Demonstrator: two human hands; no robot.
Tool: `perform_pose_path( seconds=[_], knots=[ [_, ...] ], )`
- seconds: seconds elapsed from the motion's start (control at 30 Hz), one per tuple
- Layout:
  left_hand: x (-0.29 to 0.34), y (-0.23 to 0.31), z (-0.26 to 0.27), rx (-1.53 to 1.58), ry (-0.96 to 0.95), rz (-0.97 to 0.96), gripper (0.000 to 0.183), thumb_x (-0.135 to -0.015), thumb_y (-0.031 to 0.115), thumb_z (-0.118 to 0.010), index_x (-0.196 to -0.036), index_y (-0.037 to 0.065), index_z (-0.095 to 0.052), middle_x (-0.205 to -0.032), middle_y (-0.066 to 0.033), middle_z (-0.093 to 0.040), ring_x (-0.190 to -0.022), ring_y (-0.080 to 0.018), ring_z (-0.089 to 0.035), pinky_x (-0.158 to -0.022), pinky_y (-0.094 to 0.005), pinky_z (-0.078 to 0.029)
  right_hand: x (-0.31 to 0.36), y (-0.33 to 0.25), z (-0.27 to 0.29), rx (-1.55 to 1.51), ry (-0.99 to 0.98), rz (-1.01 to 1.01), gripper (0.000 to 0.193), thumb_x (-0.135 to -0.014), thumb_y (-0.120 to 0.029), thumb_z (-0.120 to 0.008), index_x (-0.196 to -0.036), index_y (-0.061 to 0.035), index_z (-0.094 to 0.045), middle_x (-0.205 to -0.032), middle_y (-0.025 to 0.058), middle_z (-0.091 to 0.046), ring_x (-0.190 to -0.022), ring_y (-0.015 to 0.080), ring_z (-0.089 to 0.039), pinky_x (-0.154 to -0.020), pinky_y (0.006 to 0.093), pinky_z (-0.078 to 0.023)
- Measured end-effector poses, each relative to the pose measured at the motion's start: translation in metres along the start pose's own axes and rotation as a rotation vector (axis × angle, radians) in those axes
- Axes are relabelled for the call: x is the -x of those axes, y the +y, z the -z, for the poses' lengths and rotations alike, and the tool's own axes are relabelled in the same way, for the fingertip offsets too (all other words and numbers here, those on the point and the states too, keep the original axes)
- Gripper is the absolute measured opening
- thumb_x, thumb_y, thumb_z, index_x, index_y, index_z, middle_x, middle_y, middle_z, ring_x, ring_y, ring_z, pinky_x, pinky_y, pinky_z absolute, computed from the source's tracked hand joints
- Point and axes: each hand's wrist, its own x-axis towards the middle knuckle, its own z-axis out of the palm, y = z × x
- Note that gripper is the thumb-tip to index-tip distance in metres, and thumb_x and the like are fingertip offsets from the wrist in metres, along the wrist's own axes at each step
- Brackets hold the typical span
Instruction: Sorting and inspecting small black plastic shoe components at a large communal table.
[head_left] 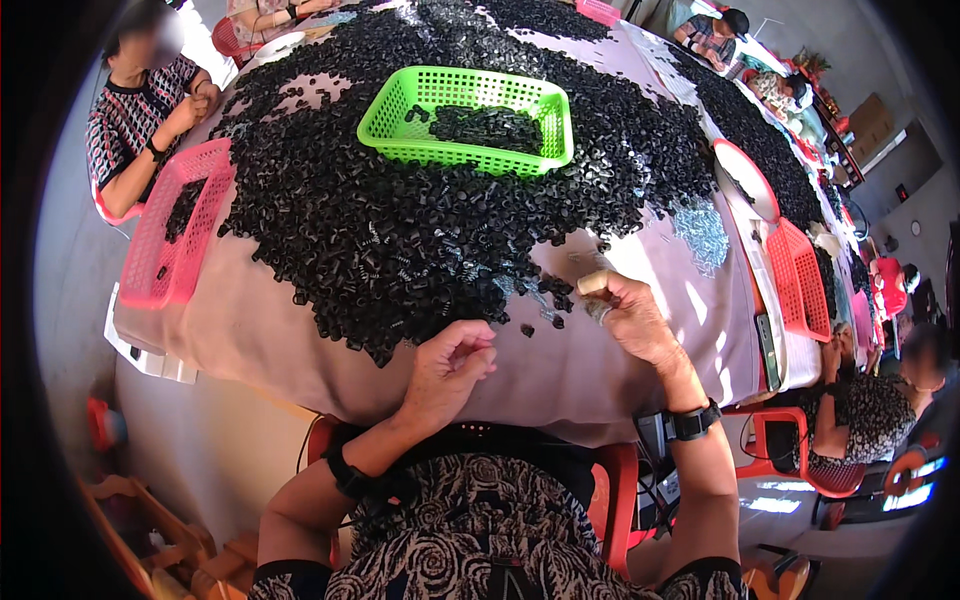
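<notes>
A broad heap of small black plastic parts (400,230) covers much of the cloth-covered table (560,385) in front of me. My left hand (452,372) is closed at the heap's near edge, fingers curled in against the thumb. Whatever it holds is hidden. To the right, my right hand (632,318) is closed too, with a beige covering on a fingertip, beside a few loose black parts. I cannot make out anything between its fingers. Small metal springs (535,290) lie scattered between the hands and the heap.
A green basket (375,125) with black parts sits on the heap. Pink (130,270) and red (800,280) baskets stand at the left and right edges. More springs (700,235) lie at right, near a red-rimmed white bowl (755,180) and a phone (767,352). Other people sit around the tables.
</notes>
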Motion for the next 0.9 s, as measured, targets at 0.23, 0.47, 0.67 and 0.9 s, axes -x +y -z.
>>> perform_pose_path(
  seconds=[0.23, 0.47, 0.67, 0.9],
  knots=[
    [0.003, -0.004, 0.000, -0.039, -0.010, -0.004, 0.017, -0.087, -0.001, -0.057, -0.104, 0.004, -0.058, -0.089, -0.0022, -0.057, -0.075, -0.0076, -0.058, -0.066, -0.0223, -0.050, -0.009, -0.015, -0.012, 0.254, 0.035, 0.178, 0.031, -0.077, 0.015, -0.058, -0.103, -0.0026, -0.061, -0.094, 0.0026, -0.059, -0.087, 0.0118, -0.059, -0.077, 0.0251, -0.048],
    [0.001, -0.004, 0.001, -0.045, -0.025, -0.023, 0.018, -0.088, 0.000, -0.057, -0.105, 0.004, -0.057, -0.091, -0.0025, -0.057, -0.076, -0.0076, -0.057, -0.067, -0.0223, -0.051, -0.020, -0.024, -0.024, 0.486, -0.012, 0.260, 0.030, -0.075, 0.010, -0.063, -0.101, -0.0051, -0.062, -0.094, 0.0045, -0.060, -0.084, 0.0166, -0.061, -0.069, 0.0289, -0.051],
    [0.001, -0.004, 0.001, -0.060, -0.026, -0.035, 0.019, -0.088, 0.000, -0.057, -0.106, 0.004, -0.056, -0.091, -0.0031, -0.057, -0.075, -0.0078, -0.057, -0.066, -0.0222, -0.051, -0.022, -0.019, -0.024, 0.453, 0.001, 0.197, 0.030, -0.075, 0.005, -0.066, -0.102, -0.0052, -0.062, -0.093, 0.0076, -0.061, -0.082, 0.0201, -0.062, -0.069, 0.0300, -0.051],
    [0.002, -0.007, 0.002, -0.098, -0.035, -0.062, 0.018, -0.087, -0.001, -0.057, -0.105, 0.003, -0.056, -0.091, -0.0033, -0.057, -0.075, -0.0076, -0.057, -0.066, -0.0220, -0.051, -0.036, -0.031, -0.047, 0.370, 0.083, 0.278, 0.028, -0.074, 0.002, -0.067, -0.100, -0.0072, -0.062, -0.086, 0.0097, -0.057, -0.079, 0.0286, -0.060, -0.070, 0.0359, -0.049]
  ],
)
